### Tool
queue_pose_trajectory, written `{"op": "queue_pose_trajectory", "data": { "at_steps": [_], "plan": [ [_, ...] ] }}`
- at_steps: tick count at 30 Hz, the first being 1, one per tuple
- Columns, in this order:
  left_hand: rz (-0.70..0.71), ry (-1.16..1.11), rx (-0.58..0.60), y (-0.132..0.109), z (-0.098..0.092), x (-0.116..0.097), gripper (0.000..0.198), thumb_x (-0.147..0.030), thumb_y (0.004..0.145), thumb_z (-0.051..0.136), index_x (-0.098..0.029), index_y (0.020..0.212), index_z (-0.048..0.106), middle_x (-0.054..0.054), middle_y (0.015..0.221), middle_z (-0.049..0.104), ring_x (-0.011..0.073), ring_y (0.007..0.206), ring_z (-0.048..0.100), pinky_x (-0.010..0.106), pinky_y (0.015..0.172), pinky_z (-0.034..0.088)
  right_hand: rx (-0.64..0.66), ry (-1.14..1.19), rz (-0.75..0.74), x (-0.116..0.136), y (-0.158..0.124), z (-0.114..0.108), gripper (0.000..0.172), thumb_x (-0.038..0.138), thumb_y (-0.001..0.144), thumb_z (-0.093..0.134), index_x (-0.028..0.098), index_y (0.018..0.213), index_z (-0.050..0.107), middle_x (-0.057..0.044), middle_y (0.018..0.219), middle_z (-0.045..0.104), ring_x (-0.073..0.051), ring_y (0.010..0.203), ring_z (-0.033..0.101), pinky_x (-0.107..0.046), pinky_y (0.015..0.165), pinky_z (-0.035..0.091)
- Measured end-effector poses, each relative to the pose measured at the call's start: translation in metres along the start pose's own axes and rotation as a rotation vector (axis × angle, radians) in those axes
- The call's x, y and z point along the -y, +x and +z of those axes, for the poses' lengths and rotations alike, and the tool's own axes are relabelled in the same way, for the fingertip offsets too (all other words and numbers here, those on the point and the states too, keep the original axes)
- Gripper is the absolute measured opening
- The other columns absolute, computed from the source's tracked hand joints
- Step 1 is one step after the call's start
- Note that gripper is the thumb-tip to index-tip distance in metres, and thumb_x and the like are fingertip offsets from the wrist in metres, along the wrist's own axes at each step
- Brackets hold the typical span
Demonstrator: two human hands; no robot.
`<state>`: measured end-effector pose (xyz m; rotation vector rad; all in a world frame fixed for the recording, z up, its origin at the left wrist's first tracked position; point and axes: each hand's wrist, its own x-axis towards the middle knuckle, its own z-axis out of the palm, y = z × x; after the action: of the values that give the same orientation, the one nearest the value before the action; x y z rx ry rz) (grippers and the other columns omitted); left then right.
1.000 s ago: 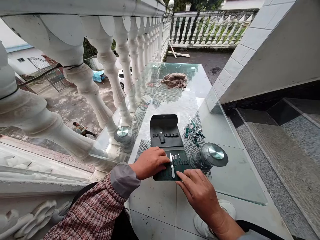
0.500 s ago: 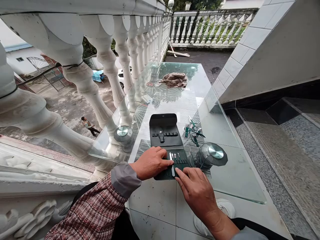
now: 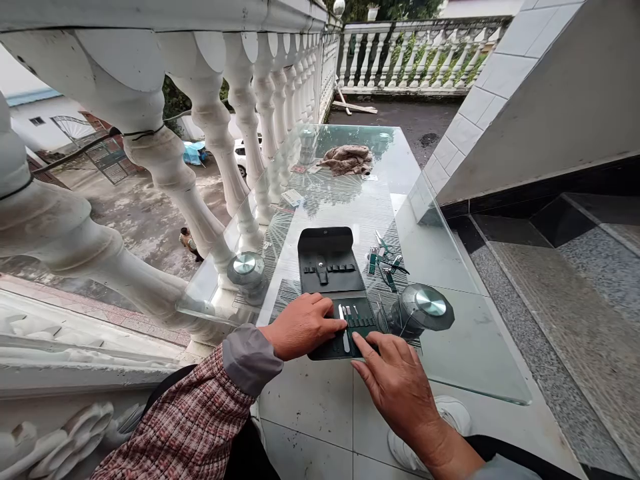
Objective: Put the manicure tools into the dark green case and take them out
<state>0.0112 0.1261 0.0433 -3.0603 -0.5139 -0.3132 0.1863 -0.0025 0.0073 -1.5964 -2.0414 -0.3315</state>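
Note:
A black tool case lies unfolded on a glass tabletop. Its near half holds several small metal tools in green loops. My left hand lies on the case's near left part, fingers curled down against it, thumb beside a white-handled tool. My right hand rests at the case's near right corner, its fingertips pressing on the tools in the loops. Whether it grips one is unclear. Loose green and silver tools lie on the glass to the right of the case.
Round metal table fittings sit at the near right and left. A brown cloth lies at the far end. A white balustrade runs along the left, a tiled wall on the right. A person walks far below.
My right hand has slid a little forward and left over the case's near right part. The left hand has stayed put. The person below has walked to the right.

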Motion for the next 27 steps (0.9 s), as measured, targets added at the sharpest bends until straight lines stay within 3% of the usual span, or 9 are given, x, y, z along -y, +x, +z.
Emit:
{"op": "queue_pose_trajectory", "data": {
  "at_steps": [20,27],
  "plan": [
    [-0.012,0.021,0.046,0.001,-0.005,-0.003,0.016,-0.028,0.093,0.047,-0.027,0.103,0.059,0.004,0.086,0.049,0.0177,0.079,0.045,0.029,0.067,0.035,-0.021,0.005,-0.041,0.009,-0.003,0.006,0.031,0.026,0.089,0.046,0.015,0.115,0.059,-0.011,0.103,0.06,-0.024,0.098,0.047,-0.04,0.085,0.038],
    [0.012,0.045,0.069,0.002,-0.008,-0.003,0.024,-0.028,0.094,0.044,-0.027,0.117,0.052,0.004,0.085,0.048,0.0192,0.079,0.044,0.03,0.069,0.036,-0.066,0.057,-0.001,-0.006,-0.004,-0.003,0.04,0.023,0.086,0.051,0.015,0.126,0.049,-0.012,0.111,0.057,-0.025,0.106,0.047,-0.042,0.09,0.039]
  ]
}}
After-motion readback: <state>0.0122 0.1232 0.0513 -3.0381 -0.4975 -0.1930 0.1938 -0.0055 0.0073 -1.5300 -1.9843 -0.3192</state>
